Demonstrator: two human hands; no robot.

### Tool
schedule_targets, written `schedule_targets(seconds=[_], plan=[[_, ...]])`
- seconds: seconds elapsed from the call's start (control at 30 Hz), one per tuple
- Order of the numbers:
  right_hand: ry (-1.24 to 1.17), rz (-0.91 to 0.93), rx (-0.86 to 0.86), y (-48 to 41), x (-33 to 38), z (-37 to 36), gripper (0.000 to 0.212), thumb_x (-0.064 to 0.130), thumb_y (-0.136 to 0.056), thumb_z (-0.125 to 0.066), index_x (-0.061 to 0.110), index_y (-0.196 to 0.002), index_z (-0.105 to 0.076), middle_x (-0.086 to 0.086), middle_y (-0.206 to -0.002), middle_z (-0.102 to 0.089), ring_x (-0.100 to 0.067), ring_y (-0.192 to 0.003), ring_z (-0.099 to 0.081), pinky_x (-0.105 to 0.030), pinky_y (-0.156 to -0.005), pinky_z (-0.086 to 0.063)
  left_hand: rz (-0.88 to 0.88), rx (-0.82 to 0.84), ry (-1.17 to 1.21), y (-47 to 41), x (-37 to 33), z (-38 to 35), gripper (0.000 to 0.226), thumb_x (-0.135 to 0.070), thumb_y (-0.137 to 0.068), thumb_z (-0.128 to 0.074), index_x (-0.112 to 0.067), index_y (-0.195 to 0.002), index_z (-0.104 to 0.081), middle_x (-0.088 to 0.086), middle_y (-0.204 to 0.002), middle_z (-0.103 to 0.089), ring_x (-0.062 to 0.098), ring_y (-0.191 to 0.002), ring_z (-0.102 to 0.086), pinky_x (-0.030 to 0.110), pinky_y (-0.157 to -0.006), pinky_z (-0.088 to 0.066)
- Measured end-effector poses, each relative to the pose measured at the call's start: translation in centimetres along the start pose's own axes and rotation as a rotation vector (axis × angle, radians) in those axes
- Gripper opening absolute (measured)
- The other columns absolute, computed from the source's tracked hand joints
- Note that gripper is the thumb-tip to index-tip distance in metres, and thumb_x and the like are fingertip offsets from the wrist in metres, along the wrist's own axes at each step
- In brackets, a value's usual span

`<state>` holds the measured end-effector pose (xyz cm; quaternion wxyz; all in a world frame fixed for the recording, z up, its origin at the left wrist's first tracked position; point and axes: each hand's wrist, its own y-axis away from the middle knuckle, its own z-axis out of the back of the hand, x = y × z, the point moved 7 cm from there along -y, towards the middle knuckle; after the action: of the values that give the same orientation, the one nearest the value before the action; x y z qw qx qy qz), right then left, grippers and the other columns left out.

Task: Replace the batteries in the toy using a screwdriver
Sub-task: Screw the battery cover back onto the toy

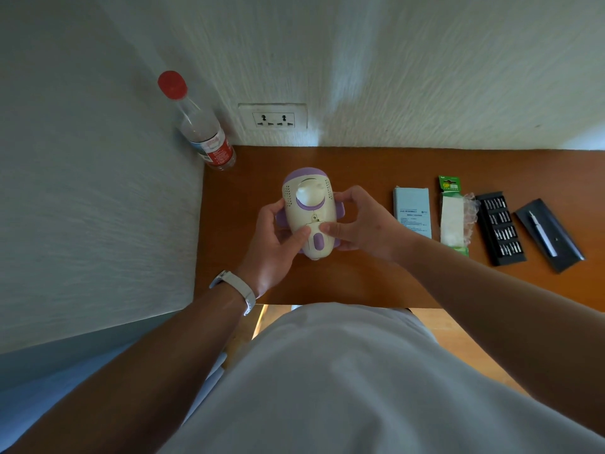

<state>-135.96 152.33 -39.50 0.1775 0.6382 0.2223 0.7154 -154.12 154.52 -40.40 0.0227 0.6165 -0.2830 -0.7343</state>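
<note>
My cream plastic toy (307, 221) has lilac trim and dotted speaker holes. The orange-brown wooden table (360, 172) carries a red-capped clear bottle (200, 126), a pale blue carton (413, 211), a green battery pack (453, 217) and a black bit tray (501, 224) of silver bits.

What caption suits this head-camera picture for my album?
Left hand and right hand grip a cream-and-purple toy at the desk, thumbs on its panel; screwdriver and battery pack lie alongside.

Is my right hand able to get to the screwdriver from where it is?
Probably, but not yet: the right hand grips the toy. The screwdriver lies uncovered in its tray on that side.
</note>
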Motion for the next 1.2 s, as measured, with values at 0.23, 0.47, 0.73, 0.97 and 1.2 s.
schedule_targets(seconds=[0.23, 0.47, 0.73, 0.97, 1.2], plan=[[0.062, -0.005, 0.018, 0.3, 0.0, 0.0, 0.056, 0.026, -0.083, -0.077, 0.026, -0.128, -0.044, 0.008, -0.123, -0.055, -0.006, -0.087, -0.072, -0.024, -0.063, -0.059, -0.008, -0.029, -0.018, -0.4, 0.2, 0.2, 0.058, -0.021, -0.089, -0.076, -0.029, -0.132, -0.037, 0.000, -0.130, -0.061, 0.013, -0.111, -0.067, 0.025, -0.079, -0.060], [0.085, 0.007, 0.003, 0.1, -0.1, 0.0, 0.054, 0.027, -0.083, -0.078, 0.026, -0.125, -0.045, 0.006, -0.121, -0.056, -0.004, -0.086, -0.071, -0.022, -0.060, -0.058, -0.010, -0.031, -0.018, -0.5, 0.3, 0.2, 0.058, -0.024, -0.087, -0.077, -0.031, -0.130, -0.039, -0.005, -0.129, -0.062, 0.010, -0.111, -0.068, 0.033, -0.084, -0.062], [0.267, 0.120, -0.091, 0.6, -0.4, 0.0, 0.059, 0.043, -0.084, -0.074, 0.030, -0.134, -0.043, 0.013, -0.125, -0.056, -0.011, -0.106, -0.062, -0.032, -0.087, -0.059, -0.012, -0.014, -0.018, 0.0, 0.3, 0.2, 0.064, -0.022, -0.091, -0.074, -0.024, -0.144, -0.040, -0.009, -0.127, -0.063, 0.006, -0.108, -0.069, 0.029, -0.082, -0.062], [0.480, 0.225, -0.173, 1.5, -0.1, 0.4, 0.048, 0.045, -0.092, -0.063, 0.030, -0.136, -0.049, 0.013, -0.133, -0.052, -0.005, -0.112, -0.053, -0.022, -0.093, -0.049, -0.150, -0.101, -0.336, 1.2, -2.1, 1.4, 0.054, -0.033, -0.091, -0.072, -0.031, -0.139, -0.048, -0.016, -0.130, -0.052, 0.014, -0.110, -0.067, 0.023, -0.076, -0.060], [0.728, 0.339, -0.201, 3.0, 0.3, 0.1, 0.044, 0.052, -0.094, -0.054, 0.036, -0.135, -0.047, 0.017, -0.143, -0.044, -0.002, -0.110, -0.050, -0.014, -0.080, -0.042, -0.353, -0.160, -0.769, 3.9, -4.2, 1.3, 0.045, -0.035, -0.096, -0.063, -0.022, -0.138, -0.054, -0.003, -0.142, -0.052, 0.017, -0.124, -0.056, 0.009, -0.077, -0.042]])
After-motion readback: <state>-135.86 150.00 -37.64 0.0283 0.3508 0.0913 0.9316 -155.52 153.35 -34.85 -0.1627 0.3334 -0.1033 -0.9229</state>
